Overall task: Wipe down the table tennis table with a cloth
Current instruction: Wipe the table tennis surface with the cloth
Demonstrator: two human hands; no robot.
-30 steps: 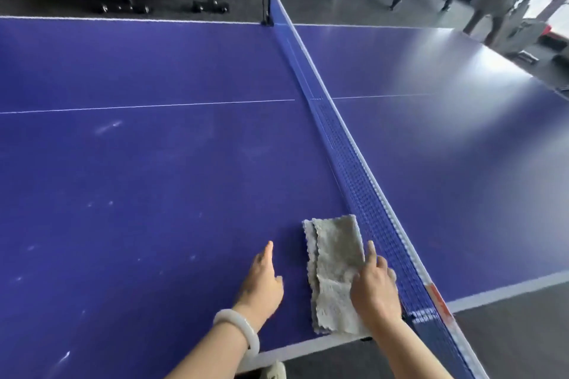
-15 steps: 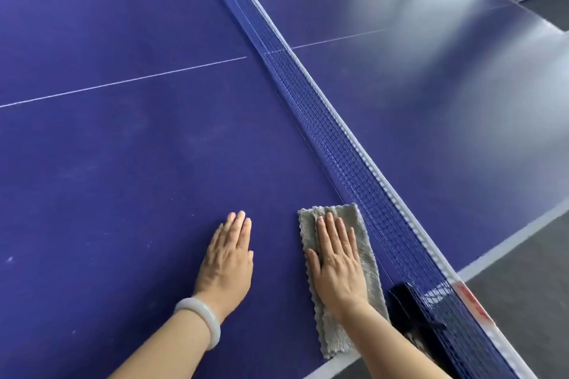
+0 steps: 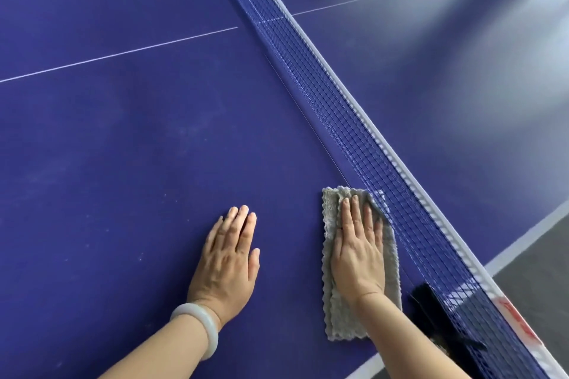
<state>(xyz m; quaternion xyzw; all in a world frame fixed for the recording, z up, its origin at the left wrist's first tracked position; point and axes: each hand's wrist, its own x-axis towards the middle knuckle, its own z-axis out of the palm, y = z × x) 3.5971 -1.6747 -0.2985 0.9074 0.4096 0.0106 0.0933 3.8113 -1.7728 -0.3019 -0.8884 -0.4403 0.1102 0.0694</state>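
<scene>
A folded grey cloth [image 3: 331, 215] lies flat on the blue table tennis table [image 3: 123, 148], close beside the net [image 3: 354, 120] near the table's front edge. My right hand [image 3: 358, 251] presses flat on the cloth with straight fingers pointing away from me. To the left of it, my left hand [image 3: 229, 258] rests flat on the bare blue surface, fingers straight, a pale bangle on its wrist. The two hands lie about a hand's width apart. Faint pale smudges and specks show on the surface left of the hands.
The blue net with its white top band runs diagonally from the upper middle to the lower right. A black net clamp [image 3: 431, 308] sits at the table's edge just right of the cloth. Grey floor [image 3: 538, 258] shows beyond the white edge line at the right.
My right hand went from holding the cloth's near end to pressing flat on it, and slid it a little farther along the net. My left hand flattened onto the table. The camera tilted down.
</scene>
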